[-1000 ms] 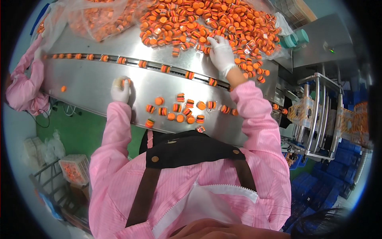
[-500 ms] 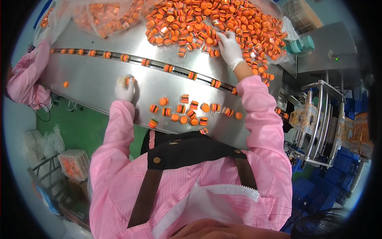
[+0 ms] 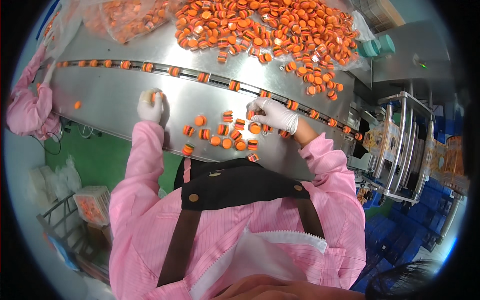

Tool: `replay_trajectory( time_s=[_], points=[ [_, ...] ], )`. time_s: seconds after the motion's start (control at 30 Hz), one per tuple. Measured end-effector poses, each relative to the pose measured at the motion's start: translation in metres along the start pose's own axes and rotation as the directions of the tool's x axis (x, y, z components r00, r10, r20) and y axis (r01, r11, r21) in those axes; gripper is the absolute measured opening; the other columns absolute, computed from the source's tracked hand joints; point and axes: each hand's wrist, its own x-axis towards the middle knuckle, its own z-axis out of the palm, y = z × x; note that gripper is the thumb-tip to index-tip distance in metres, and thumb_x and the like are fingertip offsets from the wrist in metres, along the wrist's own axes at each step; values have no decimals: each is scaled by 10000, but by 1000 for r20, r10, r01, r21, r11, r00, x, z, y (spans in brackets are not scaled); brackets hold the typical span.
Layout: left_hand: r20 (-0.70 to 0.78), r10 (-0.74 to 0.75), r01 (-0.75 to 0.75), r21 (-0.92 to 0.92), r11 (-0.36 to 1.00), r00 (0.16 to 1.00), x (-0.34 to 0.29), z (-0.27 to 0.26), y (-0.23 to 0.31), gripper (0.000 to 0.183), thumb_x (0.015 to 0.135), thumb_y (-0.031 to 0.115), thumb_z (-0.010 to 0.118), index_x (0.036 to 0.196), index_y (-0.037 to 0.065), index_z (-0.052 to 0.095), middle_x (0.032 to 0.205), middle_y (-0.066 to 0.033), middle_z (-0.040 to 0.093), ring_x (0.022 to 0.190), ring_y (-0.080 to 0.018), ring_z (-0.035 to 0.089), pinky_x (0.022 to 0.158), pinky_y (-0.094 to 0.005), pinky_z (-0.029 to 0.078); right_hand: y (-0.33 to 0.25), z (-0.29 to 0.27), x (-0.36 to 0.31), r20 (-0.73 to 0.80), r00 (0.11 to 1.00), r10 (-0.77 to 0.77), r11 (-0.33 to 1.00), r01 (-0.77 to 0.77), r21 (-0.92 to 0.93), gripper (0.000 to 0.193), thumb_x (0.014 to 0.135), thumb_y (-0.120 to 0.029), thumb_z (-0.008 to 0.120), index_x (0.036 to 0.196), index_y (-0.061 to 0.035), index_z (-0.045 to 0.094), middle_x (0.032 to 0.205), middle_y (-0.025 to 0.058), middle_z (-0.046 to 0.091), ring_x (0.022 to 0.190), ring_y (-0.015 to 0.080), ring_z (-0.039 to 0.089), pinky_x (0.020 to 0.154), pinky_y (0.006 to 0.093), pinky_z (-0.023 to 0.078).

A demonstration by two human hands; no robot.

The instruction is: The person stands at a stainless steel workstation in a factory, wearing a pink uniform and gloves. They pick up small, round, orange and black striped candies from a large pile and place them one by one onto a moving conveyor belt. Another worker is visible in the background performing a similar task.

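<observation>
Half a second ago my right hand (image 3: pixel 274 115) was up at the edge of the big heap of orange burger-shaped candies (image 3: pixel 270 30) at the far side of the steel surface (image 3: pixel 115 105). Now I have it drawn back toward me, and it lies at the right end of the small loose cluster of candies (image 3: pixel 225 132) near the front edge. I read that as a fresh handful raked down from the heap to where pieces can be fed one by one into the conveyor track (image 3: pixel 200 77) that crosses the surface.

The gloved fingers (image 3: pixel 257 106) of that hand are curled loosely, their tips touching one or two candies at the top right of the cluster, with another candy just beside the wrist. I cannot tell whether any piece is truly pinched or only pushed.

My left hand (image 3: pixel 150 106) has hardly shifted. It sits just below the track, well left of the cluster, fingers closed round an orange candy (image 3: pixel 153 95) that peeks out at the top of the glove.

At the far left a co-worker's pink sleeve (image 3: pixel 27 107) reaches to the same track.
</observation>
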Motion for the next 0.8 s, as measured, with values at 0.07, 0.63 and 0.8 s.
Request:
replay_trajectory(
  time_s=[0.07, 0.63, 0.8],
  points=[
    [3, -7, 7, 4, 1000, 1000, 0, 0, 3, 167, 872, 137, 610, 970, 13, 665, 926, -112, 629, 873, -247, 641, 802, -333, 497, 3, -7, -1, -100, 990, -98, 994, 92, -64, 173, 845, -113, 672, 977, -13, 622, 944, 101, 613, 907, 206, 605, 824, 330, 488],
    [-26, 19, -17, 74, 997, 999, 0, 2, -4, 166, 867, 157, 615, 963, 34, 673, 895, -99, 615, 828, -245, 630, 762, -332, 492, 20, -52, 53, -539, 842, 19, 941, -197, -275, 192, 808, -165, 635, 951, -56, 569, 960, 167, 594, 872, 324, 612, 772, 402, 496],
    [17, -67, 68, -26, 997, 998, 0, 3, -2, 161, 858, 174, 599, 942, 56, 670, 923, -119, 621, 873, -282, 624, 791, -357, 492, -2, 4, 24, -368, 925, -94, 990, 48, -134, 188, 772, -177, 677, 847, -55, 556, 826, 149, 586, 774, 306, 596, 718, 397, 480]
  ],
)
